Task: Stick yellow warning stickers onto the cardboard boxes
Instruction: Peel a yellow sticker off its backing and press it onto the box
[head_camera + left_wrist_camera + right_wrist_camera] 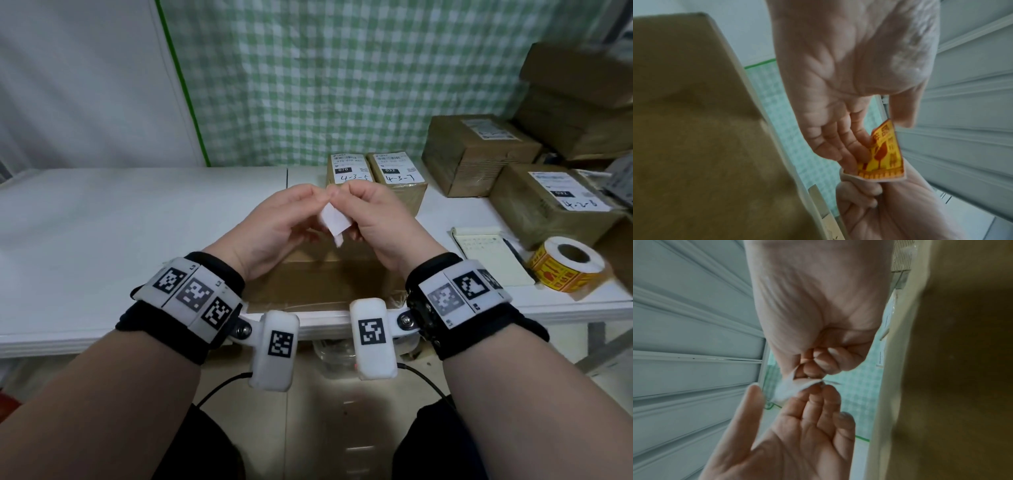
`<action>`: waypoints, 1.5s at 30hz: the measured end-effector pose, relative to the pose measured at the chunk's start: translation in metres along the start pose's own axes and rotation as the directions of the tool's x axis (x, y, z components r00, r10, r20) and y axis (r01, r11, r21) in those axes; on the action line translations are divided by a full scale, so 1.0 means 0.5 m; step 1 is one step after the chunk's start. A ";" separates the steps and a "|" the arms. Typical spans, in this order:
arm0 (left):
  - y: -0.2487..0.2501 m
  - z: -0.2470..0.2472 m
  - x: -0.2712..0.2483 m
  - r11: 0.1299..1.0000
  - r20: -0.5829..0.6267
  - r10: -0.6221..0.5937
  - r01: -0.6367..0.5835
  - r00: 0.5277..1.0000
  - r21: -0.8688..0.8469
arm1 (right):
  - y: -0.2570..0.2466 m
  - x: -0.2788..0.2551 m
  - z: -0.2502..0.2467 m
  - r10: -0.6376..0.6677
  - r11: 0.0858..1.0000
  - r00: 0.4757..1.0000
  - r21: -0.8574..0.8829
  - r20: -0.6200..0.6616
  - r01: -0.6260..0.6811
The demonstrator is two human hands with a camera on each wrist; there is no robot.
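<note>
The sticker (335,222) is held up in the air between both hands, above the brown box (318,274) that lies closest to the person on the white surface (102,240). From the head view only its white back side shows; in the left wrist view its face (882,154) is yellow with red print. The left hand (277,222) has its fingers almost straight against the yellow face, and the thumb stands apart from the paper, so this hand is relaxed and open. The right hand (380,226) has its fingers curled tight and pinches the edge of the sticker.

Behind the brown box, two small boxes (376,178) stand side by side, touching each other, each with a white label and handwritten numbers on top. To the right of the brown box lies a notepad (489,253), and just beside the notepad stands a roll of stickers (565,267), yellow with red print. Behind the roll there are larger boxes (479,154), some with labels, and more are stacked at the far right. Behind the surface hangs a green checked cloth (342,68).
</note>
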State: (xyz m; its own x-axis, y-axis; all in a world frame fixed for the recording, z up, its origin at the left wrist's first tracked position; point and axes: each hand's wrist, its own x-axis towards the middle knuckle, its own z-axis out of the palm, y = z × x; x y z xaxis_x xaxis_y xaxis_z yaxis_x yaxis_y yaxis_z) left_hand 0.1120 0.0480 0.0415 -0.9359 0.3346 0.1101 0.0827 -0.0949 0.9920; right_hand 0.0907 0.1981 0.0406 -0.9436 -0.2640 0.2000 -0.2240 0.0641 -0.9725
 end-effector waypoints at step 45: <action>0.006 0.021 0.001 0.987 -0.186 0.079 -0.051 0.979 0.151 | -0.018 -0.034 -0.013 0.229 0.972 0.973 0.055 0.012 -0.229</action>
State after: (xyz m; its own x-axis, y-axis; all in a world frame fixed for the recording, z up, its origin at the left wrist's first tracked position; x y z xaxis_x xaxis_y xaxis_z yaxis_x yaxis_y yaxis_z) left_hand 0.1154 0.0576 0.0454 -0.9738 0.1456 0.1749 0.1811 0.0303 0.9830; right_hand 0.1073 0.2082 0.0467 -0.9668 -0.2538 -0.0296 0.0122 0.0698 -0.9975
